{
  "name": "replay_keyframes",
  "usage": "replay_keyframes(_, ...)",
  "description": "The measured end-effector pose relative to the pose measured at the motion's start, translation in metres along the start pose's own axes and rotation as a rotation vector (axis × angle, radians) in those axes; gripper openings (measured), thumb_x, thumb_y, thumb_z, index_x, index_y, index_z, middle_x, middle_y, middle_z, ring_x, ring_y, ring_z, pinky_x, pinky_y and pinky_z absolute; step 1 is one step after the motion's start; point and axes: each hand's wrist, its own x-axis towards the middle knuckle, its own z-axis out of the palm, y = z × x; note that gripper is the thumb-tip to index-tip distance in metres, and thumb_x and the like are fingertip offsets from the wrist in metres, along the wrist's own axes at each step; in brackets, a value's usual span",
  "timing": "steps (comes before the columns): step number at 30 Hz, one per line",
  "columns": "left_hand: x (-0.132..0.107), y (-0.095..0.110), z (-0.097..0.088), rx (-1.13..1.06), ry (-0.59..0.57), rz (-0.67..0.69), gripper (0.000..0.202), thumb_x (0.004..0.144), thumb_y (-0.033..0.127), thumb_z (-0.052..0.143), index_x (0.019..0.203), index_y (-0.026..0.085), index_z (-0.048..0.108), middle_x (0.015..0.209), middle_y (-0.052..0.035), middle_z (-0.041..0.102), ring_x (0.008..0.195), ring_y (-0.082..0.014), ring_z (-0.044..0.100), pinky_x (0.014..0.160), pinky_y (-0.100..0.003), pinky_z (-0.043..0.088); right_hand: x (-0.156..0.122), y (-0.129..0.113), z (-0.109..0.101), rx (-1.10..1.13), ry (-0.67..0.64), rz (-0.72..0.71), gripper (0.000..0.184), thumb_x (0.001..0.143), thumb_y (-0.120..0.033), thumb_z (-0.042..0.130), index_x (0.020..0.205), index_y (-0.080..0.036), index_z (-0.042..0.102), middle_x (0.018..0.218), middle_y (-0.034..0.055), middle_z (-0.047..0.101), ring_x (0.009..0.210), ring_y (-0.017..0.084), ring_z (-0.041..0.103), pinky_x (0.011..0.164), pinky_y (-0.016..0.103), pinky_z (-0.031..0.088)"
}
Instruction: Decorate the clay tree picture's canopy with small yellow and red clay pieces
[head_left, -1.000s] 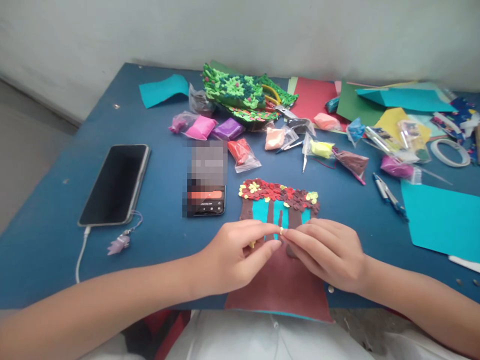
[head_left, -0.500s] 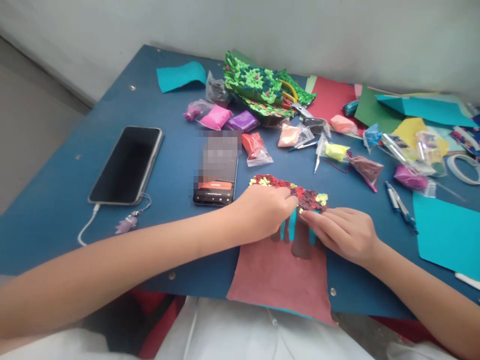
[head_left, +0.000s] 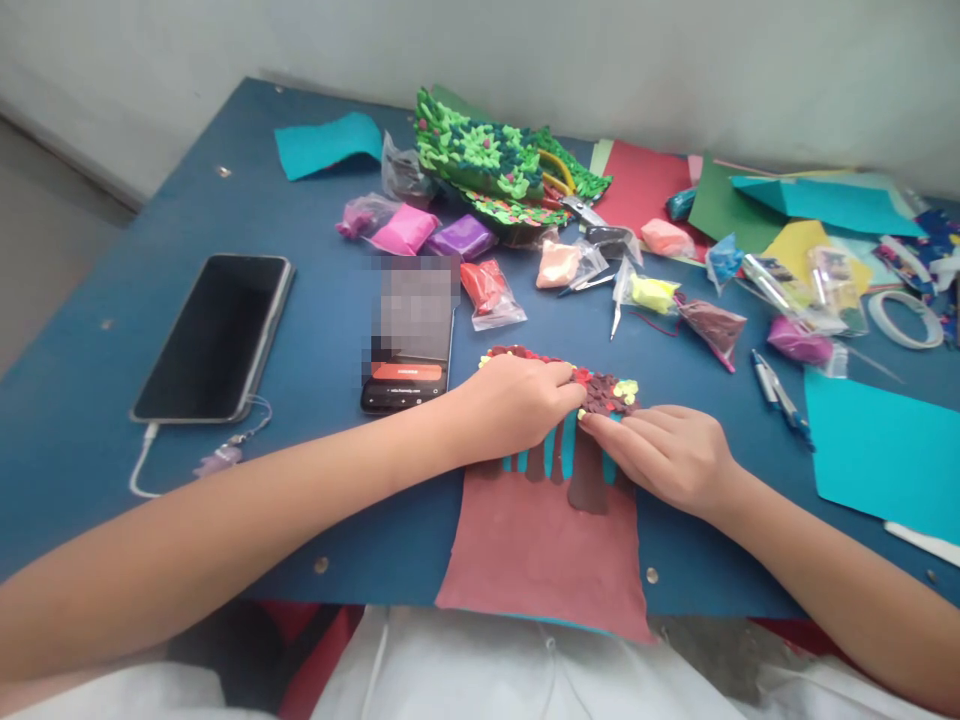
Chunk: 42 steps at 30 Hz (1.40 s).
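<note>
A picture made of modelling clay [head_left: 544, 550] on blue card lies at the table's front edge, its lower end overhanging. It has a smooth brownish-pink lower part, dark brown trunks [head_left: 589, 475] and a top band of small maroon, red and yellow clay pieces [head_left: 607, 390]. My left hand [head_left: 525, 400] rests over that band, its fingers curled and closed; what they hold, if anything, is hidden. My right hand [head_left: 671, 455] lies at the picture's right side, fingers bent together. A small yellow clay piece [head_left: 583, 415] shows at its pinched fingertips, close to the left hand's fingers.
Two phones [head_left: 217, 335] [head_left: 409, 385] lie to the left, one on a cable. Behind are bags of coloured clay [head_left: 491, 290] and a green clay-covered piece [head_left: 480, 150]. Pens [head_left: 780, 395], blue card [head_left: 885, 440] and a tape roll [head_left: 905, 320] lie right.
The whole view has shifted, so the table things appear a little farther left. Both hands stay at the top of the clay picture, with only slight finger movement.
</note>
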Motion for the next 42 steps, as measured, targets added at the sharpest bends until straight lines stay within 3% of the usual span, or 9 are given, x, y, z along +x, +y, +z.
replay_keyframes(16, -0.001, -0.003, 0.004, -0.065, -0.012, -0.006, 0.026, 0.09, 0.017, 0.039, 0.08, 0.015, 0.063, 0.075, -0.0028, 0.063, 0.058, -0.0152, 0.057, 0.045, -0.028, 0.03, 0.006, -0.002, 0.001, -0.016, -0.068, 0.058, 0.012, 0.088, -0.008, 0.051, 0.099, -0.011, 0.056, 0.066, 0.0017, 0.068, 0.055, 0.01, 0.061, 0.052, 0.023, 0.042)
replay_keyframes(29, -0.002, -0.005, 0.003, -0.133, -0.022, -0.036, 0.028, 0.082, 0.014, 0.04, 0.09, 0.015, 0.067, 0.08, -0.005, 0.066, 0.062, -0.0166, 0.059, 0.047, -0.026, 0.034, 0.008, -0.002, 0.002, -0.036, -0.068, 0.115, 0.012, 0.087, -0.011, 0.052, 0.095, -0.015, 0.06, 0.068, 0.0, 0.069, 0.053, 0.008, 0.061, 0.05, 0.021, 0.042)
replay_keyframes(38, -0.004, -0.004, 0.002, -0.131, 0.01, -0.005, 0.032, 0.085, 0.014, 0.038, 0.093, 0.017, 0.069, 0.075, -0.0039, 0.064, 0.059, -0.0162, 0.057, 0.046, -0.027, 0.031, 0.011, -0.004, -0.003, 0.027, -0.05, 0.144, 0.016, 0.085, -0.011, 0.049, 0.098, -0.012, 0.058, 0.063, 0.0012, 0.067, 0.052, 0.011, 0.061, 0.05, 0.023, 0.043)
replay_keyframes(42, -0.005, -0.005, 0.001, -0.029, -0.008, 0.068, 0.029, 0.085, 0.015, 0.041, 0.094, 0.017, 0.068, 0.069, -0.0043, 0.061, 0.053, -0.0157, 0.053, 0.043, -0.027, 0.023, 0.009, -0.002, -0.004, 0.03, -0.037, 0.166, 0.02, 0.083, -0.008, 0.046, 0.097, -0.01, 0.059, 0.064, 0.0021, 0.068, 0.054, 0.013, 0.063, 0.05, 0.024, 0.046)
